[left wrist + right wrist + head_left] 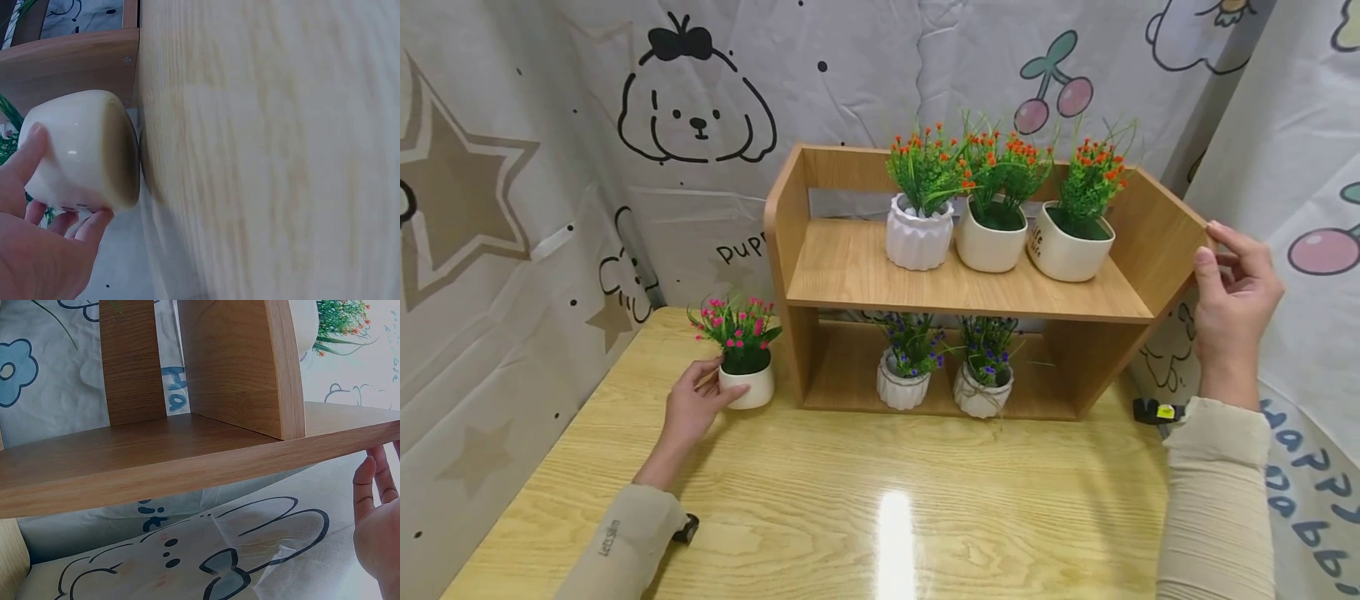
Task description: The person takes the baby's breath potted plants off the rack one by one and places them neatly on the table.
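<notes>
My left hand [694, 404] grips a small cream pot [748, 385] of pink artificial flowers, thumb on one side and fingers on the other. This potted plant is upright at the tabletop, just left of the wooden shelf [970, 307]. In the left wrist view the pot [78, 150] shows its base close to the table; whether it touches cannot be told. My right hand [1236, 292] touches the outer face of the shelf's right side panel with its fingertips. Seen from the right wrist, the thumb of that hand [378, 531] stays just off the panel.
On the upper shelf stand three pots of orange flowers [919, 237] [992, 237] [1071, 250]. Two white pots of blue-purple flowers [902, 387] [983, 393] are on the lower level. The wooden table [790, 500] extends in front, with printed cloth [850, 75] behind.
</notes>
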`<state>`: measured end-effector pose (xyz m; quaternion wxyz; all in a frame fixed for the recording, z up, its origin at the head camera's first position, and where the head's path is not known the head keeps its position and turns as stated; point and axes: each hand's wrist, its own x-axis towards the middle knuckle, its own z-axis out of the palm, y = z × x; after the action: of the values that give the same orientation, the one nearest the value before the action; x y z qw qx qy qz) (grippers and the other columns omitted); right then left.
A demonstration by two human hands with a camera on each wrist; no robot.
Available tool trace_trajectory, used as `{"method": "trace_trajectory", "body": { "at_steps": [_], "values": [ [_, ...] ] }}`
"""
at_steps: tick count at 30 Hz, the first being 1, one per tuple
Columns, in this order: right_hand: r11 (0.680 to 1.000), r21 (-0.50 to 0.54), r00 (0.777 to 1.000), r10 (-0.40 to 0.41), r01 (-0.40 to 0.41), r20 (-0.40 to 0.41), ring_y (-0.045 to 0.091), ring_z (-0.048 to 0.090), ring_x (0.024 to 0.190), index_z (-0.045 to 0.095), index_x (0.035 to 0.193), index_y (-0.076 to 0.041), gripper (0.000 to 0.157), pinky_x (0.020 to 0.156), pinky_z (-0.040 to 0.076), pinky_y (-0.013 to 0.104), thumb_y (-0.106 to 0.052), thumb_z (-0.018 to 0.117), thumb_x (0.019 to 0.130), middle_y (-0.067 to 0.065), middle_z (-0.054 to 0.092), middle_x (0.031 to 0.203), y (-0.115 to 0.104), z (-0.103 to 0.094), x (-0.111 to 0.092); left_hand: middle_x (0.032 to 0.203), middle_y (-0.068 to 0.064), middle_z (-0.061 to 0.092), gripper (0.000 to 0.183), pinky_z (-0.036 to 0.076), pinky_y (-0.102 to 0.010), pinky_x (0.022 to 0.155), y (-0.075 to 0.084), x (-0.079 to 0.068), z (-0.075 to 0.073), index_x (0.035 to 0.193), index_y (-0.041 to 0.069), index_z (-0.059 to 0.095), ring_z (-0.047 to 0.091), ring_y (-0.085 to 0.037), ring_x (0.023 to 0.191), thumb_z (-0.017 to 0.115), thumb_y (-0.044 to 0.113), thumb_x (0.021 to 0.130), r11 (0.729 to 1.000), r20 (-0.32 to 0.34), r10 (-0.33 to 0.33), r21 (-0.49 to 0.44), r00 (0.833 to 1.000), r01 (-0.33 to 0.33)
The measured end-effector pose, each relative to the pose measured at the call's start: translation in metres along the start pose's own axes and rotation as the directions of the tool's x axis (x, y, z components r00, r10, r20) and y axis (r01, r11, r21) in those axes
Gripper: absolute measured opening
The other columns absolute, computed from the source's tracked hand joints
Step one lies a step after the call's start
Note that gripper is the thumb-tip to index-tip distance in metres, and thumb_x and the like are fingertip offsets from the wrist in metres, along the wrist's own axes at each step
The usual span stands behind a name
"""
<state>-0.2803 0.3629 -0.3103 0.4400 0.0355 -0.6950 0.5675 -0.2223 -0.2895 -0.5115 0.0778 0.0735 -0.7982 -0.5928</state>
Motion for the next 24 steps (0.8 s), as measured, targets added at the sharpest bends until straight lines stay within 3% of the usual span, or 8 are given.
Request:
{"method": "trace_trajectory", "body": {
  "at_steps": [10,15,24],
  "values": [
    [1.000,-0.006,1.000,0.005,-0.005,-0.007,0.010,0.057,0.099,0.072,0.129,-0.009,0.029,0.088,0.048,0.023,-0.011,0.065,0.101,-0.002,0.066,0.127,-0.023,0.006,-0.010,0.158,-0.022,0.045,0.066,0.045,-0.032,0.112,0.000,-0.003,-0.003,0.140,-0.006,0.051,0.045,-0.037,0.146,0.085,0.010,0.086,0.999,-0.007,-0.037,-0.008,0.999,0.037],
    [0.999,-0.042,1.000,0.006,-0.006,-0.013,0.009,0.057,0.101,0.071,0.130,-0.011,0.029,0.089,0.048,0.022,-0.013,0.064,0.102,-0.003,0.066,0.129,-0.019,0.003,-0.009,0.158,-0.024,0.045,0.067,0.043,-0.039,0.116,0.000,-0.003,-0.003,0.141,-0.008,0.047,0.044,-0.037,0.147,0.084,0.004,0.086,0.997,0.009,-0.069,-0.039,0.998,0.069],
    [0.999,0.032,1.000,0.013,-0.013,-0.007,0.010,0.058,0.100,0.072,0.128,-0.008,0.029,0.087,0.049,0.023,-0.009,0.066,0.100,0.000,0.066,0.129,-0.010,0.003,-0.004,0.157,-0.024,0.047,0.067,0.047,-0.027,0.109,-0.005,-0.002,-0.007,0.145,-0.007,0.047,0.048,-0.036,0.144,0.081,0.004,0.089,0.998,0.002,-0.056,-0.037,0.998,0.057]
  ]
}}
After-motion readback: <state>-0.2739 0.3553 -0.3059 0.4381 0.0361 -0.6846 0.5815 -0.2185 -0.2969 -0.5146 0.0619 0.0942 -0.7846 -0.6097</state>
